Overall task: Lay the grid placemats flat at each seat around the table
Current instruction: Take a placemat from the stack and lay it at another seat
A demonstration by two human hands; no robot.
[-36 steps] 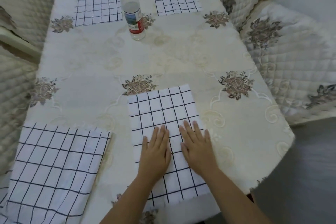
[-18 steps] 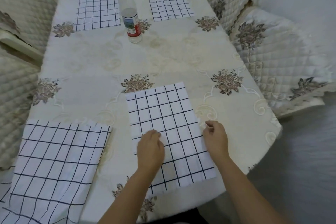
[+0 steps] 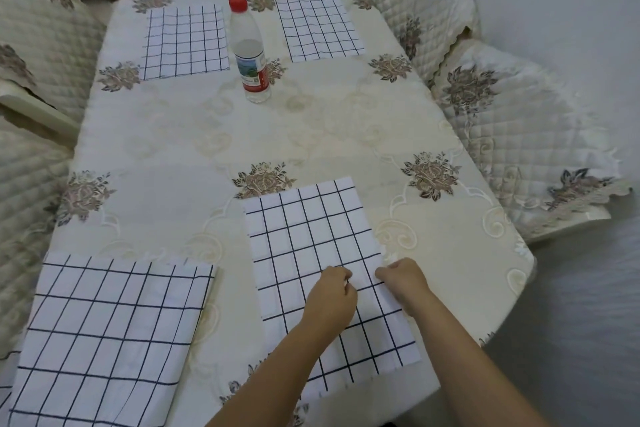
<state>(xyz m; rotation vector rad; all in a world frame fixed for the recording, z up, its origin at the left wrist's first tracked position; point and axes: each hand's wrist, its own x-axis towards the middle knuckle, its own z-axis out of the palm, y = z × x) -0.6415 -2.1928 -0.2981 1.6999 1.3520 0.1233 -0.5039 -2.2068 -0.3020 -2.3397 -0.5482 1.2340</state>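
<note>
Four white placemats with a dark grid lie on the cream floral tablecloth (image 3: 311, 135). The near right placemat (image 3: 304, 236) lies flat in front of me, slightly askew. My left hand (image 3: 330, 296) rests on its middle with fingers curled, seemingly pinching the fabric. My right hand (image 3: 403, 282) sits at its right edge, fingers curled on that edge. The near left placemat (image 3: 104, 340) is a thicker folded piece that hangs over the table's front edge. Two more lie flat at the far side, the far left placemat (image 3: 187, 42) and the far right placemat (image 3: 318, 28).
A clear water bottle (image 3: 251, 55) with a red cap stands upright between the two far mats. Quilted chair covers flank the table, a right chair (image 3: 519, 135) and a left chair (image 3: 34, 45). Grey floor lies to the right.
My hands were flat side by side on the near right mat. They spread apart and curled, then came together again near the mat's right edge. The view has pulled back.
</note>
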